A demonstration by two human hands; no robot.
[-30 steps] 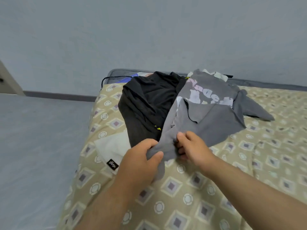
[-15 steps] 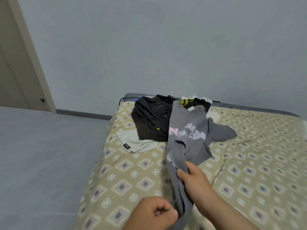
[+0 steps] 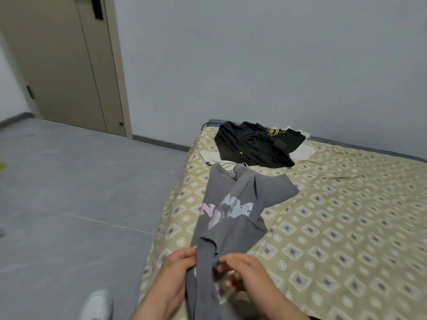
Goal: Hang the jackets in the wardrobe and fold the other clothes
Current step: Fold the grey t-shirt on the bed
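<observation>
A grey T-shirt (image 3: 233, 204) with pale pink and white lettering lies stretched along the near left part of the bed, pulled out of the pile. My left hand (image 3: 178, 271) grips its near end from the left. My right hand (image 3: 242, 271) pinches the same bunched cloth from the right. A black garment (image 3: 251, 144) with yellow print lies crumpled at the bed's far end. Under it are white clothes (image 3: 302, 152) and a pale garment (image 3: 209, 158) with a small black label.
The bed (image 3: 346, 227) has a beige patterned sheet and fills the right half. Grey floor (image 3: 69, 204) lies to the left, with my white shoe (image 3: 97, 306) near the bottom edge. A beige door (image 3: 69, 65) stands at the far left against the grey wall.
The grey T-shirt has been dragged off the pile toward me along the bed. My view has pulled back and risen, so the door now shows. Both hands hold its near end again.
</observation>
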